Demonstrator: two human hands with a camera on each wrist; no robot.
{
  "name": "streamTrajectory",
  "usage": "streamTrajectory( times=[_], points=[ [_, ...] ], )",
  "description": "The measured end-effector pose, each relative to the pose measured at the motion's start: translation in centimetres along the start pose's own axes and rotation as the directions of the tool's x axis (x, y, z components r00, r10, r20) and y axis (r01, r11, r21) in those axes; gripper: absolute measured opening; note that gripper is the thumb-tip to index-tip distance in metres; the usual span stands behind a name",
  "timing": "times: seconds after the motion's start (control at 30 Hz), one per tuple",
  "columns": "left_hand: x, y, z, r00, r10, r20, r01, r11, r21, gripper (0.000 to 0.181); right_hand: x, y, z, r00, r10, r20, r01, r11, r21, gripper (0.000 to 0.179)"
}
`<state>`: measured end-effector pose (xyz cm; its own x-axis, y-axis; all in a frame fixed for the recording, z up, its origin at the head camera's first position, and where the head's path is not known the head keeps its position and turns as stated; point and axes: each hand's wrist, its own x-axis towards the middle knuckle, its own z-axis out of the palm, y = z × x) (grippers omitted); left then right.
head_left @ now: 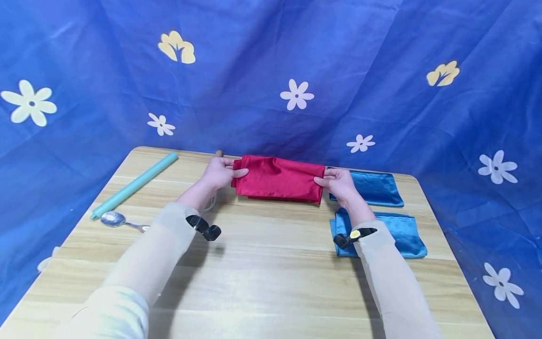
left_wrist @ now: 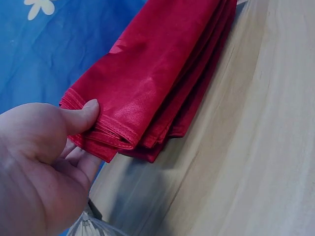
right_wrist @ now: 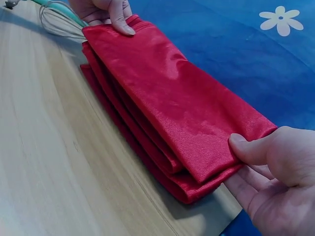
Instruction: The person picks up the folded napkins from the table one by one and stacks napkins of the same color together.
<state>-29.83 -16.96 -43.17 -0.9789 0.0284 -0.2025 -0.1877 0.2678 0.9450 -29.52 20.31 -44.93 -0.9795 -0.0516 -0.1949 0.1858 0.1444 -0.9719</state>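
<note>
A folded red cloth (head_left: 281, 179) with several layers is held between both hands near the table's back edge. The left hand (head_left: 221, 173) pinches its left end, thumb on top and fingers underneath. At the other end, the right hand (head_left: 338, 184) grips it the same way. In the left wrist view, the left hand (left_wrist: 49, 157) holds the hemmed corner of the cloth (left_wrist: 142, 83). The right wrist view shows the right hand (right_wrist: 280, 172) at the near end of the cloth (right_wrist: 172, 98), whose layers hang slightly apart over the wood.
Two folded blue cloths, one at the back (head_left: 377, 188) and one nearer (head_left: 402, 235), lie on the right. On the left are a green roll (head_left: 135, 186) and a whisk-like spoon (head_left: 113, 219). Wire loops of a whisk (right_wrist: 59, 22) show behind the left hand. A blue floral curtain (head_left: 254, 70) surrounds the table (head_left: 262, 282).
</note>
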Motion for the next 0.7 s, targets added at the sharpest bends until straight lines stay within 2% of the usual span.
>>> streamTrajectory(
  times=[0.57, 0.7],
  points=[
    [1.6, -1.4, 0.7, 0.999, 0.009, -0.047, -0.008, 1.000, 0.008, 0.043, 1.4, 0.7, 0.3, 0.998, 0.048, -0.033, -0.049, 0.999, -0.018, 0.040],
    [1.9, -1.5, 0.9, 0.998, 0.007, -0.064, -0.006, 1.000, 0.013, 0.045, 1.8, 1.0, 0.4, 0.997, 0.045, -0.059, -0.048, 0.997, -0.060, 0.044]
  ],
)
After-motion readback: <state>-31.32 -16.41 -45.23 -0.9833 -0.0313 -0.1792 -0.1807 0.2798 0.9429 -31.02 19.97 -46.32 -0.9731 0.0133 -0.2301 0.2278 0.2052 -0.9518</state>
